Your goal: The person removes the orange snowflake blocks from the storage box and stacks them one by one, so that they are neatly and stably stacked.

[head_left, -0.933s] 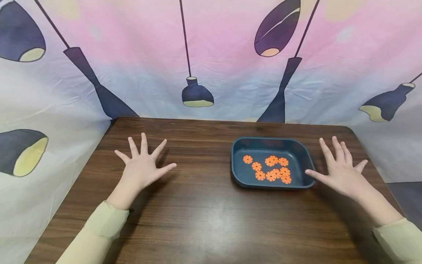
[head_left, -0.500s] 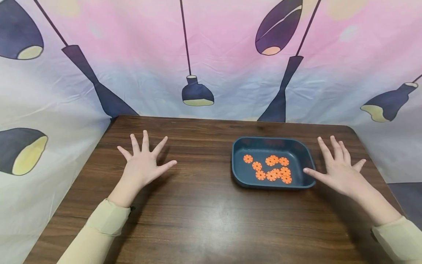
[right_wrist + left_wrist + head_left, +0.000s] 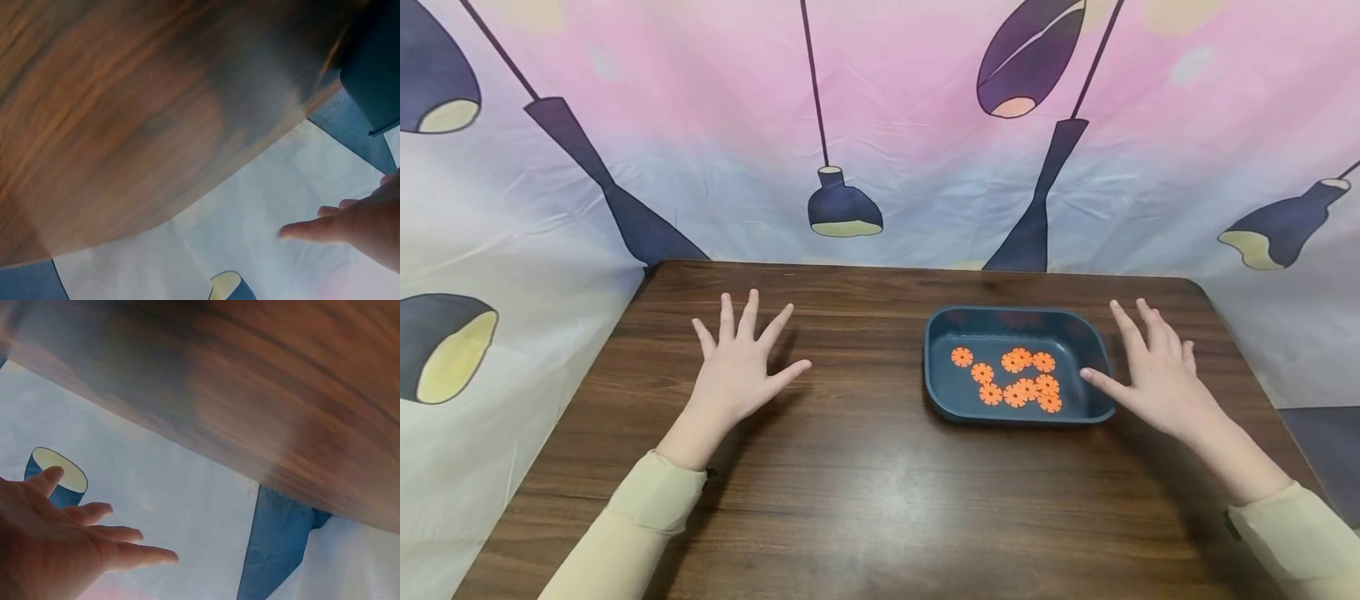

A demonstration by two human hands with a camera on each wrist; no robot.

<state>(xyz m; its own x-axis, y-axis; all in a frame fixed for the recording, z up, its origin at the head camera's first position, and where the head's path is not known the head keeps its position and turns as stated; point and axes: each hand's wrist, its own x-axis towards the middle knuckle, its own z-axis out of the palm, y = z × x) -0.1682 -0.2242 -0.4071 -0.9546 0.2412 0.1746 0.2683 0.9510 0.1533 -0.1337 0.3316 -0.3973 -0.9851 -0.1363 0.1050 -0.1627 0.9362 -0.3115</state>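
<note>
Over the left part of the table my left hand (image 3: 735, 367) is spread, palm down, holding nothing. At the right, my right hand (image 3: 1163, 379) has its fingers extended beside a dark blue rectangular tray (image 3: 951, 407). Its thumb overlaps the tray's right rim in the head view. Several small orange notched discs, flower-like with a centre hole, lie in the tray; one orange disc (image 3: 962, 357) sits apart at the left, and others overlap in clusters. In the left wrist view the left hand (image 3: 69, 544) shows straight, separated fingers. The right wrist view shows part of the tray (image 3: 375, 81) near the right hand (image 3: 362, 225).
The brown wood-grain table (image 3: 850, 500) has rounded far corners. Behind it and at both sides hangs a pastel cloth (image 3: 737, 192) printed with dark lamps. A dark grey-blue surface (image 3: 1322, 450) shows beyond the table's right edge.
My left hand has shifted a little right and farther from me. The right hand has moved slightly left, its fingers drawing closer together. The tray and discs stay put; the head view shifts slightly.
</note>
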